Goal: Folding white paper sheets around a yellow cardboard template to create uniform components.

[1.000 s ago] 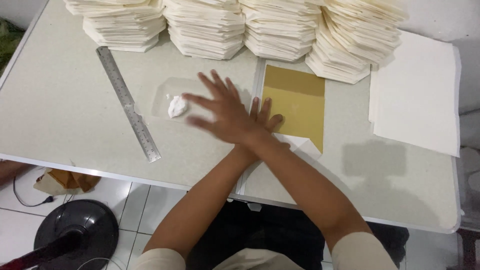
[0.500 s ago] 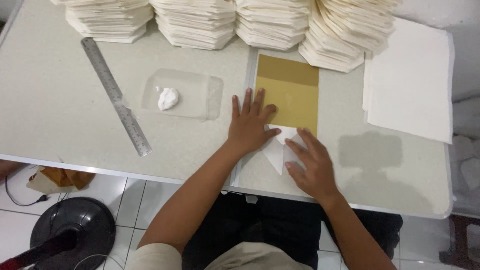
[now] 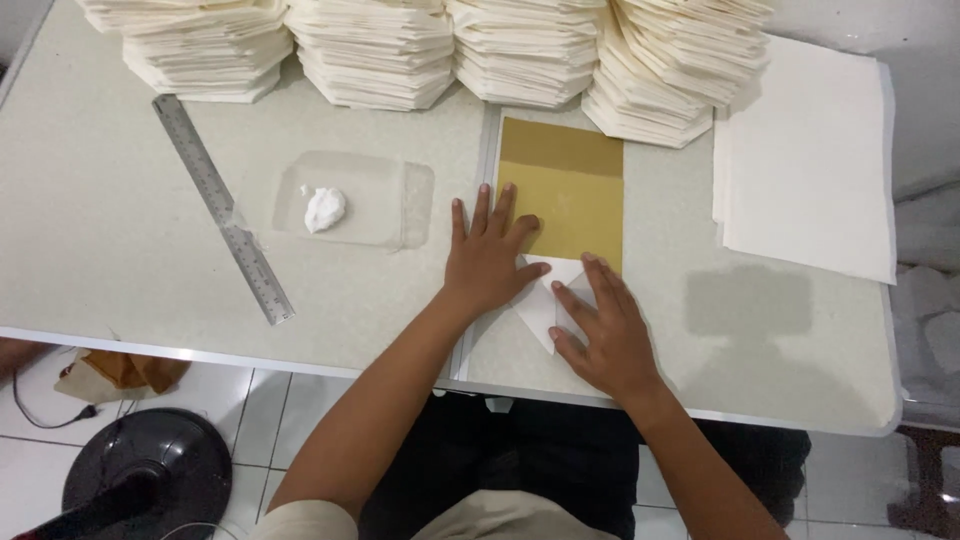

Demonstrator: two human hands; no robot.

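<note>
The left hand (image 3: 487, 258) lies flat, palm down, fingers spread and pointing toward 12 o'clock, with the fingertips resting on the lower left part of a gold sheet (image 3: 565, 190) and the thumb reaching toward 3 o'clock onto a folded white paper (image 3: 540, 300). The right hand (image 3: 603, 335) is also flat and open, fingers loosely spread and angled toward 11 o'clock, pressing on the right part of that same white paper. Neither hand pinches or grips anything; both only press down.

The white paper sits between the two hands, at about 4 o'clock from the left palm and 10 o'clock from the right palm, touching both. It forms a triangle whose point aims toward 6 o'clock, its broad edge meeting the bottom of the gold sheet. The gold sheet's long axis runs from 12 to 6 o'clock.

Farther out on the table (image 3: 120, 250), at 9 o'clock from the left hand, lies a clear plastic sheet (image 3: 400, 205) carrying a white blob (image 3: 325, 208). Beyond it a metal ruler (image 3: 222, 207) lies slantwise. At 12 o'clock stand stacks of folded cream paper (image 3: 520, 50), and at 2 o'clock a pile of flat white sheets (image 3: 810, 160).
</note>
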